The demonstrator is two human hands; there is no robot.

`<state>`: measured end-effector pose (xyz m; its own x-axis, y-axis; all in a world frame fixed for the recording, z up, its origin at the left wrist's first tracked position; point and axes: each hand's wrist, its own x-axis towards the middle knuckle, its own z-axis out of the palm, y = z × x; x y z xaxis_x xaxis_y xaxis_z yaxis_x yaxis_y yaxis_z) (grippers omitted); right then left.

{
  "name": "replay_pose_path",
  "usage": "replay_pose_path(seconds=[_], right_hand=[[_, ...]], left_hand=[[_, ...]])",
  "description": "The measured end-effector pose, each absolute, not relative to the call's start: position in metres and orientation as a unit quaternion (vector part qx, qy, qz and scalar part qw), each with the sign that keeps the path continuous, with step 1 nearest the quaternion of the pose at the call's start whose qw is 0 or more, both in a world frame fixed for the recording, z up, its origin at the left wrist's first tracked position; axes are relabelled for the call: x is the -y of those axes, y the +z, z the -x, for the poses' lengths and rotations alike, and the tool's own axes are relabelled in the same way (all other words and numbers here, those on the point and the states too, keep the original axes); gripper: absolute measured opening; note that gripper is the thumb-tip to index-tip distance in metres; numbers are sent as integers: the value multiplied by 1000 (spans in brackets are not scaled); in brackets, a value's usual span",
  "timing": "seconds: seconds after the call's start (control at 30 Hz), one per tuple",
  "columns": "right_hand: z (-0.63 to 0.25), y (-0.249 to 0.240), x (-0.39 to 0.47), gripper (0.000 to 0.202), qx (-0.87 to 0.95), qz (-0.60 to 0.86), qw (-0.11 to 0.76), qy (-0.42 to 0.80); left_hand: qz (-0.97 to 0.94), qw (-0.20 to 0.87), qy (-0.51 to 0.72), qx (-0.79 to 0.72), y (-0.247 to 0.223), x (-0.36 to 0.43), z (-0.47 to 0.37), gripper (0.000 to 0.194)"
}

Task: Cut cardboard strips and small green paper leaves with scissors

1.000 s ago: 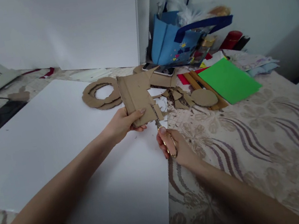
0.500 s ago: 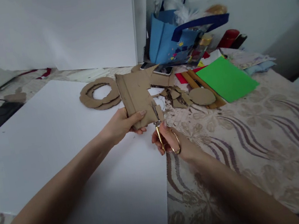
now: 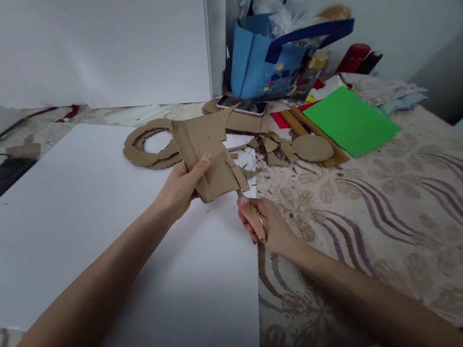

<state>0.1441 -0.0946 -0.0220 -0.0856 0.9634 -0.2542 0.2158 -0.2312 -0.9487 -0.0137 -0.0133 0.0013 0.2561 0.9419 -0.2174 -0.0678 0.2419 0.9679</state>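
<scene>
Scissors (image 3: 248,203) gripped in right hand (image 3: 264,228), fingers closed through the gold handles, blades pointing up and away into the lower right corner of the cardboard piece (image 3: 208,156). Cardboard pinched at its left edge by left hand (image 3: 181,188), thumb on top, long axis running away from the body, held just above the white sheet (image 3: 91,231). Cardboard ring (image 3: 144,149) and offcuts (image 3: 274,152) lying beyond, well clear of both hands.

Soft, even daylight with faint shadows and no glare; the wide lens bends the edges, the right corners darken to black, and the far clutter looks slightly soft.
</scene>
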Motion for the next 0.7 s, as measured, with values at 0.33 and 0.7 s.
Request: replay_pose_path(seconds=[0.33,0.7], right_hand=[[-156,-28,90,63,488,483,323,652],[-159,-26,85,67,453,476,329,678]], left_hand=[[-491,670,335,-444,-2,11,18,43],[-502,687,296,-434,8,15,15,45]])
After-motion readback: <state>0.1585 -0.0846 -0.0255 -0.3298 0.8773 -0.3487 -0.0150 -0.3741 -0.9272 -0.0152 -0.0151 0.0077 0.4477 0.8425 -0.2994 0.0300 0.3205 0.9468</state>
